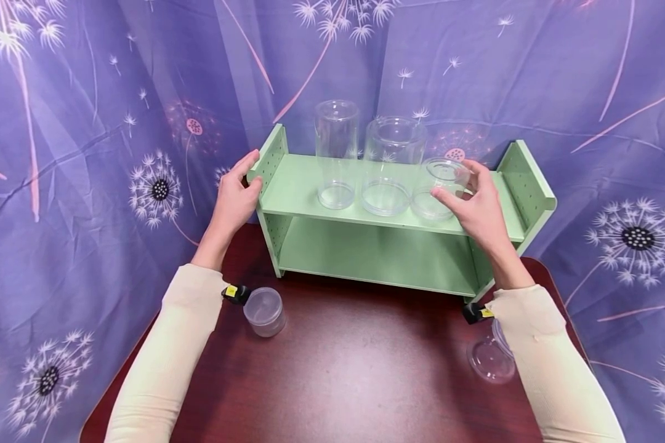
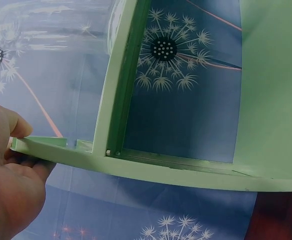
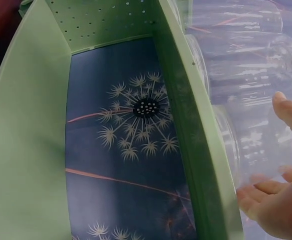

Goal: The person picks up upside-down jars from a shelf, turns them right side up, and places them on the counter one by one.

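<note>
A green two-tier shelf (image 1: pixel 377 252) stands at the back of the table. My left hand (image 1: pixel 237 192) grips the top of its left side panel (image 2: pixel 75 156), thumb on one side and fingers on the other. On the upper tier stand a tall narrow clear jar (image 1: pixel 337 147), a wider clear jar (image 1: pixel 393 163) and a short clear jar (image 1: pixel 433 194), side by side. My right hand (image 1: pixel 479 206) holds the short jar from its right, thumb at the front and fingers behind. In the right wrist view, that hand (image 3: pixel 278 185) is partly cut off by the frame edge.
A small lidded clear jar (image 1: pixel 265 312) stands on the dark red table (image 1: pixel 360 369) near my left forearm. Another clear container (image 1: pixel 490 360) lies partly hidden beneath my right forearm. The shelf's right side panel (image 1: pixel 526 178) rises beside my right hand. A purple dandelion-print curtain (image 1: pixel 161 74) surrounds the table.
</note>
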`<action>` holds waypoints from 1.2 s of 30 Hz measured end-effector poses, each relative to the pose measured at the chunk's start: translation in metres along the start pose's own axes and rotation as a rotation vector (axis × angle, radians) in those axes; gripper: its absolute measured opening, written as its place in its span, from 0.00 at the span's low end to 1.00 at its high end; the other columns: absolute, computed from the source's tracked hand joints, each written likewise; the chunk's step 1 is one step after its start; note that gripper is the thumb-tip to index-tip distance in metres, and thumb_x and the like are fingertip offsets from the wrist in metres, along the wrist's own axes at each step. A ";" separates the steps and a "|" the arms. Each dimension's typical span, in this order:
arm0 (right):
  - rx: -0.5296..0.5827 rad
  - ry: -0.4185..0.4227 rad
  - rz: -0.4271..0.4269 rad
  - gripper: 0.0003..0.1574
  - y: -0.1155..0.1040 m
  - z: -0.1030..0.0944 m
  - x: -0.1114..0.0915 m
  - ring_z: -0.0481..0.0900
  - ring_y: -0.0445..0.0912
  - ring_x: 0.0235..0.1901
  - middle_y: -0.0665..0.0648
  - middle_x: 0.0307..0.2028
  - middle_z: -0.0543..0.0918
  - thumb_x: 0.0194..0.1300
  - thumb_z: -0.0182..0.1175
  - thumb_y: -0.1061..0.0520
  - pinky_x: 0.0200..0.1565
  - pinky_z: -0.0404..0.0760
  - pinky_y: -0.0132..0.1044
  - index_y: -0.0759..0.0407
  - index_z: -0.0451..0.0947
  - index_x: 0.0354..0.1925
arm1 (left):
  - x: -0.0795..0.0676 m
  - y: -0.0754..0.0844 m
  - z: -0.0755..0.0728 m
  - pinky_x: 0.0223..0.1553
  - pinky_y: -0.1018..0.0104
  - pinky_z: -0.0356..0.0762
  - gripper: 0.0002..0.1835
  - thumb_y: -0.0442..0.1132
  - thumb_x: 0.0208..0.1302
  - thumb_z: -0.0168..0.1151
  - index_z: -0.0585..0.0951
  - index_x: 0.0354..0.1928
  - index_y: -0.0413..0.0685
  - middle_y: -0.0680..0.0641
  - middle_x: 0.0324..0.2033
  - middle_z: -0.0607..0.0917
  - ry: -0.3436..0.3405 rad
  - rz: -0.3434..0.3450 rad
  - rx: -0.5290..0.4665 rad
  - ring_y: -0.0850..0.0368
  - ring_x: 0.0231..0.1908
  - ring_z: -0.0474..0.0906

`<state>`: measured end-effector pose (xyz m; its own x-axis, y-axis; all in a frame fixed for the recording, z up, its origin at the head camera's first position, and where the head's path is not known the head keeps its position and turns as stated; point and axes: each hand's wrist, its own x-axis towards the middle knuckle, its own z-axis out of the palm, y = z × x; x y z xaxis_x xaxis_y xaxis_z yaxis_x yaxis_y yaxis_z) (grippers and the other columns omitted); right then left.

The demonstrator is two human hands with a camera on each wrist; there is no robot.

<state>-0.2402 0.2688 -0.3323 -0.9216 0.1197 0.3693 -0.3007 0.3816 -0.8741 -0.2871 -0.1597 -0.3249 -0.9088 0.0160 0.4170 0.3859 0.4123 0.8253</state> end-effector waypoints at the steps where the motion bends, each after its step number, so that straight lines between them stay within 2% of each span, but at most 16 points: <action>1: 0.002 0.001 0.000 0.54 0.000 0.001 0.000 0.75 0.52 0.60 0.68 0.65 0.74 0.63 0.74 0.57 0.64 0.76 0.45 0.65 0.55 0.77 | 0.000 0.000 0.000 0.63 0.67 0.64 0.29 0.30 0.72 0.54 0.69 0.75 0.40 0.47 0.75 0.69 0.000 -0.001 0.000 0.63 0.73 0.60; 8: -0.005 -0.007 -0.006 0.54 0.003 0.001 0.000 0.76 0.54 0.61 0.69 0.65 0.75 0.64 0.73 0.57 0.64 0.76 0.44 0.65 0.54 0.78 | 0.001 -0.001 -0.001 0.70 0.67 0.61 0.29 0.30 0.71 0.54 0.69 0.74 0.38 0.45 0.74 0.69 -0.001 0.002 0.004 0.61 0.73 0.61; 17: -0.004 -0.004 -0.001 0.55 0.002 -0.001 0.000 0.75 0.55 0.63 0.68 0.67 0.73 0.64 0.73 0.57 0.64 0.76 0.43 0.65 0.53 0.78 | 0.001 0.000 -0.001 0.70 0.65 0.62 0.29 0.32 0.72 0.55 0.70 0.75 0.40 0.47 0.74 0.70 -0.003 0.003 0.021 0.62 0.73 0.61; 26: 0.016 0.030 0.005 0.52 0.001 -0.010 -0.008 0.76 0.46 0.60 0.66 0.67 0.74 0.65 0.72 0.58 0.60 0.77 0.34 0.65 0.56 0.77 | 0.001 -0.001 -0.003 0.74 0.66 0.57 0.29 0.34 0.73 0.56 0.70 0.75 0.42 0.49 0.75 0.70 -0.013 0.000 0.051 0.61 0.74 0.60; 29: 0.011 0.037 0.007 0.52 -0.006 -0.015 -0.013 0.75 0.46 0.62 0.66 0.67 0.73 0.65 0.72 0.57 0.61 0.77 0.35 0.62 0.56 0.77 | 0.001 0.000 -0.005 0.73 0.63 0.62 0.30 0.34 0.73 0.57 0.69 0.75 0.42 0.48 0.75 0.69 -0.032 0.001 0.048 0.58 0.73 0.63; 32: 0.011 0.042 0.017 0.52 -0.014 -0.020 -0.019 0.75 0.48 0.63 0.64 0.67 0.74 0.65 0.72 0.56 0.62 0.76 0.36 0.60 0.57 0.78 | 0.000 0.001 -0.007 0.68 0.59 0.71 0.30 0.34 0.73 0.58 0.69 0.76 0.42 0.47 0.75 0.68 -0.045 -0.009 0.019 0.54 0.69 0.69; 36: 0.039 0.052 0.037 0.52 -0.021 -0.026 -0.028 0.76 0.45 0.63 0.62 0.66 0.75 0.65 0.72 0.56 0.60 0.76 0.29 0.59 0.56 0.78 | -0.003 0.004 -0.008 0.66 0.61 0.74 0.30 0.34 0.73 0.58 0.69 0.76 0.43 0.43 0.72 0.72 -0.019 -0.015 -0.026 0.51 0.67 0.73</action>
<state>-0.2017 0.2810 -0.3157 -0.9186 0.1811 0.3512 -0.2765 0.3403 -0.8987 -0.2818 -0.1652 -0.3194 -0.9171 0.0275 0.3977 0.3764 0.3884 0.8411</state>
